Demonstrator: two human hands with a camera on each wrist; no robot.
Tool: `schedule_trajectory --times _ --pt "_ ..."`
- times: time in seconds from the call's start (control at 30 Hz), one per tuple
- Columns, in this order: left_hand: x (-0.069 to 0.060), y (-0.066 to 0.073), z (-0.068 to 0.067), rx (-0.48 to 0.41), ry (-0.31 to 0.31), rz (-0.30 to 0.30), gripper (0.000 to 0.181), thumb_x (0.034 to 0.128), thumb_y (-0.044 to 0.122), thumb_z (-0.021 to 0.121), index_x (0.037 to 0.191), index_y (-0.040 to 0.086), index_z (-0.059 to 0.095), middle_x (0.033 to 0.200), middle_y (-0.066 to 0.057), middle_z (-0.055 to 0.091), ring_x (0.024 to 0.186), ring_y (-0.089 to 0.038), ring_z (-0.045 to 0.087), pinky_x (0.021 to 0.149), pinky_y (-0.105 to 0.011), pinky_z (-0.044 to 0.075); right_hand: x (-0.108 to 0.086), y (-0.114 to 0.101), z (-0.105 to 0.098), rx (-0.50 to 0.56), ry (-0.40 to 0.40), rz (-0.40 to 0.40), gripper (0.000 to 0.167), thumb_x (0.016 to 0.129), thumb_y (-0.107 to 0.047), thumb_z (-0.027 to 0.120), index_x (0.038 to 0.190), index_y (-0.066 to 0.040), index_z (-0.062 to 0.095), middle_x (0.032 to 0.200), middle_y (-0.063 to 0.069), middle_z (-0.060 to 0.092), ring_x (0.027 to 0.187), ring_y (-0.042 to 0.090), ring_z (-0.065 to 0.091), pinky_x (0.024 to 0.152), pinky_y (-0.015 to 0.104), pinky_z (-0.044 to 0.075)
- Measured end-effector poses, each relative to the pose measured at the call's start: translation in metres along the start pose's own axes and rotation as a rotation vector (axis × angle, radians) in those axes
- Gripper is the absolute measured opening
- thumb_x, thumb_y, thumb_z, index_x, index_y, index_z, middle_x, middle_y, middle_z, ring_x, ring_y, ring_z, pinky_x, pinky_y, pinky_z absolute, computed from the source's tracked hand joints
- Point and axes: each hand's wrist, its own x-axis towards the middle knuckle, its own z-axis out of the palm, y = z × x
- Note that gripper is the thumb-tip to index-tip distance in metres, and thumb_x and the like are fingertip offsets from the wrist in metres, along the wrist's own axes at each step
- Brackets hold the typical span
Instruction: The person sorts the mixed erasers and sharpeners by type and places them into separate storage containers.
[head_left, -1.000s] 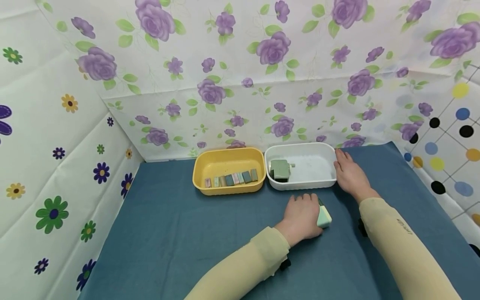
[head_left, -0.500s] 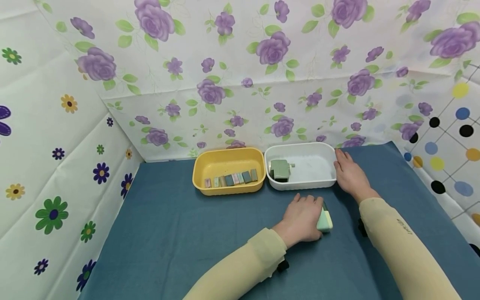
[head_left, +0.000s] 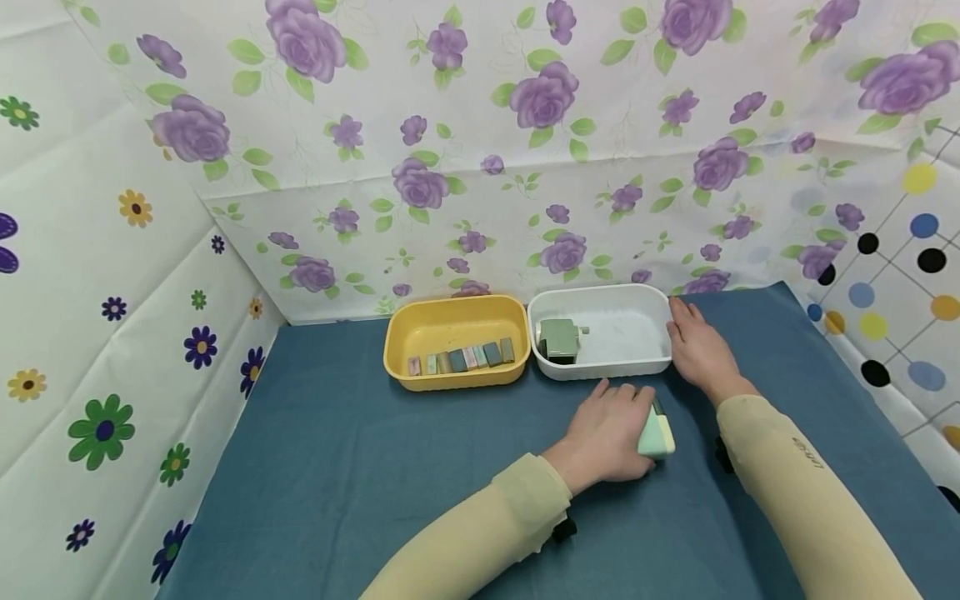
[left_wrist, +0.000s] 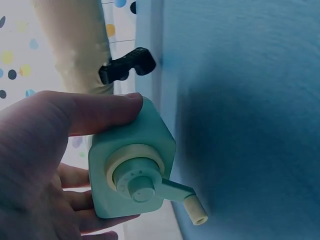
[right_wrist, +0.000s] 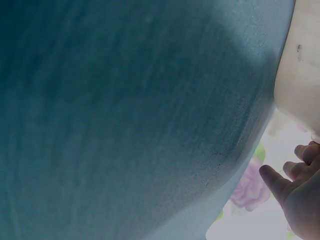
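My left hand [head_left: 609, 432] grips a mint-green hand-crank pencil sharpener [head_left: 657, 435] above the blue cloth, in front of the white basket [head_left: 600, 372]. In the left wrist view the sharpener's crank side [left_wrist: 140, 175] faces the camera, with the thumb on one side and fingers round the other. My right hand [head_left: 702, 347] rests with fairly straight fingers against the basket's right end. At the edge of the right wrist view, this hand [right_wrist: 302, 192] shows beside the pale basket wall [right_wrist: 300, 75]. A darker green crank sharpener [head_left: 560, 340] sits at the left inside the white basket.
Left of the white basket, and close against it, stands a yellow basket [head_left: 457, 384] with several small eraser-like blocks [head_left: 470, 357] in a row. Blue cloth [head_left: 337, 467] covers the table. A flowered sheet [head_left: 465, 167] hangs behind the baskets.
My left hand has shifted a little to the right with the mint-green pencil sharpener, which has turned slightly. The right hand stays against the white basket.
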Motion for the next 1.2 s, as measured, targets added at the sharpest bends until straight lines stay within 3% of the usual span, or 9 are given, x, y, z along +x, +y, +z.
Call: schedule_trajectory --times 0.27,0.53,0.77,0.9,1.2 --pt "0.005 -0.001 -0.024 0.018 0.076 0.055 0.087 0.0863 0.059 0.083 0.155 0.016 0.051 0.134 0.005 0.063 0.121 -0.01 0.06 0.123 -0.036 0.038 0.0 0.0 0.0 0.012 -0.007 -0.007 0.062 0.119 -0.026 0.027 0.171 0.001 0.007 0.175 0.027 0.009 0.16 0.052 0.007 0.123 0.073 0.017" --pt "0.021 -0.01 -0.045 0.017 0.175 0.079 0.093 0.0906 0.052 0.081 0.163 0.01 0.041 0.14 -0.001 0.06 0.129 -0.014 0.057 0.127 -0.037 0.033 0.0 0.0 -0.001 0.015 -0.043 -0.002 0.063 0.12 -0.031 0.026 0.171 0.0 0.005 0.176 0.026 0.007 0.16 0.052 0.006 0.123 0.073 0.016" --pt "0.038 -0.017 -0.046 -0.002 0.219 0.044 0.091 0.0919 0.045 0.084 0.164 0.011 0.039 0.151 -0.005 0.054 0.154 -0.026 0.039 0.131 -0.039 0.023 -0.001 0.002 0.0 0.009 -0.016 -0.02 0.068 0.119 -0.042 0.018 0.171 0.0 0.007 0.174 0.029 0.012 0.159 0.054 0.009 0.122 0.074 0.019" --pt "0.049 -0.021 -0.045 0.036 0.224 0.016 0.093 0.0923 0.041 0.085 0.166 0.013 0.036 0.157 -0.005 0.049 0.16 -0.029 0.028 0.132 -0.041 0.02 -0.002 0.002 0.001 0.016 -0.007 -0.01 0.072 0.117 -0.047 0.015 0.172 -0.001 0.006 0.175 0.029 0.012 0.159 0.053 0.009 0.123 0.074 0.018" --pt "0.071 -0.035 -0.035 0.075 0.172 -0.145 0.096 0.0946 0.043 0.083 0.169 0.02 0.028 0.165 -0.001 0.04 0.163 -0.027 0.02 0.132 -0.047 0.02 0.0 -0.001 0.0 0.003 -0.005 0.009 0.063 0.119 -0.032 0.023 0.171 -0.001 0.006 0.175 0.027 0.01 0.16 0.052 0.008 0.123 0.072 0.018"
